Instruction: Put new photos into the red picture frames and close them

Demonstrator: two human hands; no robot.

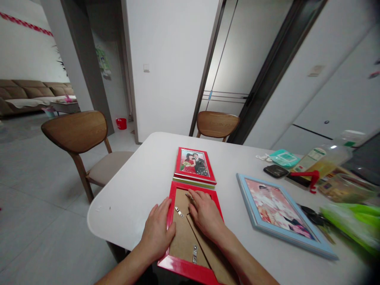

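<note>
A red picture frame [190,270] lies face down at the near edge of the white table, its brown backing board [181,233] showing, with metal clips and a slanting dark stand leg line. My left hand [157,229] grips the frame's left side, thumb over the inner edge. On the upper right part of the backing rests my right hand [206,213], its fingers bent at a metal clip near the top; whether they pinch it is hard to see. Just beyond lies a red frame with a couple's photo [194,162], stacked on another frame.
To the right on the white table [130,198] lies a light blue framed photo [279,209]. Past it are a green bag [353,221], a bottle [323,158], a wipes pack [284,158], a black item [276,171] and a plastic tub [344,188]. Wooden chairs [77,132] stand around.
</note>
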